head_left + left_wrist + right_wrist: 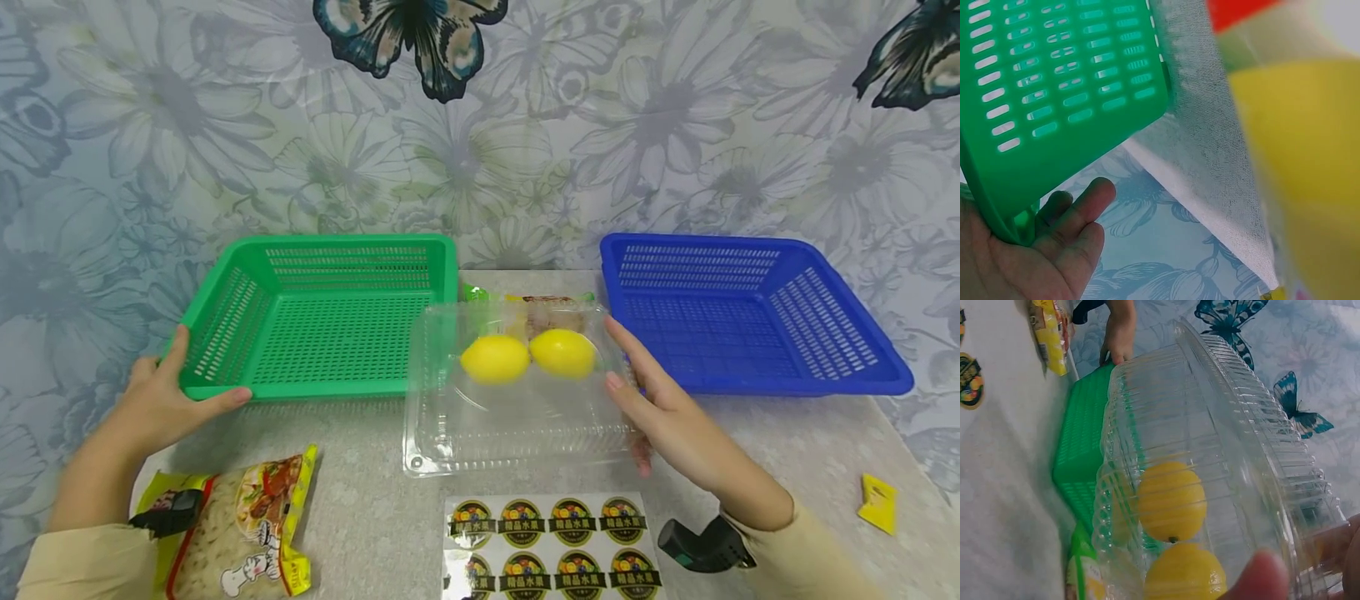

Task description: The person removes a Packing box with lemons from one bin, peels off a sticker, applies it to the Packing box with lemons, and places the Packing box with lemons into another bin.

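Note:
A clear plastic clamshell box (517,425) lies on the table between two baskets, with two yellow lemons (495,358) (562,352) inside. My right hand (637,400) grips its right edge, fingers on the lid and thumb low at the front corner. In the right wrist view the box (1222,444) looks raised on that side, with a fingertip (1260,578) against its wall and both lemons (1171,500) showing through. My left hand (168,392) holds the front left corner of the green basket (337,243), thumb up the side. In the left wrist view that corner (1054,81) rests in my palm, fingers (1091,194) beneath.
An empty blue basket (705,242) stands at the right. A yellow snack packet (247,533) lies front left, a sheet of round stickers (551,546) front centre, a small yellow piece (877,502) far right. More packets (475,292) lie behind the clear box.

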Tool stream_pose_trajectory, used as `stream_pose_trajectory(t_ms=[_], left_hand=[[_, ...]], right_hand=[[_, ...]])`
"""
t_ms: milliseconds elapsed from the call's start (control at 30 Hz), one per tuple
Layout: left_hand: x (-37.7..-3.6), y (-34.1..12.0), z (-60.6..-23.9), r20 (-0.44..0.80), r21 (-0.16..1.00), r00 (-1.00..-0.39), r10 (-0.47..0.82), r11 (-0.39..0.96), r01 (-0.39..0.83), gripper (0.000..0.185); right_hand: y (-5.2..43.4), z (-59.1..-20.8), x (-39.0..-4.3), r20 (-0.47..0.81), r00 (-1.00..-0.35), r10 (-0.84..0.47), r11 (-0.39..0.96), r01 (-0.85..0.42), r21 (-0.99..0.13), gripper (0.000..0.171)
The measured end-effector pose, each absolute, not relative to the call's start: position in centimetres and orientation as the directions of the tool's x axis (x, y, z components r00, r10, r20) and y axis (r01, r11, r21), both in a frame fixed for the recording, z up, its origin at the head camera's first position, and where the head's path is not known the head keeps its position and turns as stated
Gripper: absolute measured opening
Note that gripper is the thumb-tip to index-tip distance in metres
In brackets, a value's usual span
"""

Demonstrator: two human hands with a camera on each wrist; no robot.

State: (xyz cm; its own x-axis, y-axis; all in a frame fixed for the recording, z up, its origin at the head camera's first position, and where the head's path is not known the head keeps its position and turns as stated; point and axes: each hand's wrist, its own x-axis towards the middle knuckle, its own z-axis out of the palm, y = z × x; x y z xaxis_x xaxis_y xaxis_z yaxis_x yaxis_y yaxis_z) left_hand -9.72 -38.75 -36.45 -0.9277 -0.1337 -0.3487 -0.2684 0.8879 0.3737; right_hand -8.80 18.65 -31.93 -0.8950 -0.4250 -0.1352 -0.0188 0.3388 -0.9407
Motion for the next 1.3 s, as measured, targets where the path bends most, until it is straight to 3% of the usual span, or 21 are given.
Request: stream_pose_trajectory(t_ms=[433, 1300], left_hand=[[-9.7, -38.9, -36.4, -0.349, 0.377, -0.927, -0.138, 0.885, -0.274, 0.117], [-9.6, -38.7, -36.5, -0.342, 0.379, -0.931, -0.131, 0.887, -0.264, 0.118]], right_hand=[[21.9, -34.8, -5.3, -0.135, -0.927, -0.350, 0.354, 0.002, -0.935, 0.063], [21.0, -37.6, -3.6, -0.177, -0.920, -0.348, 0.335, 0.054, -0.941, 0.064]])
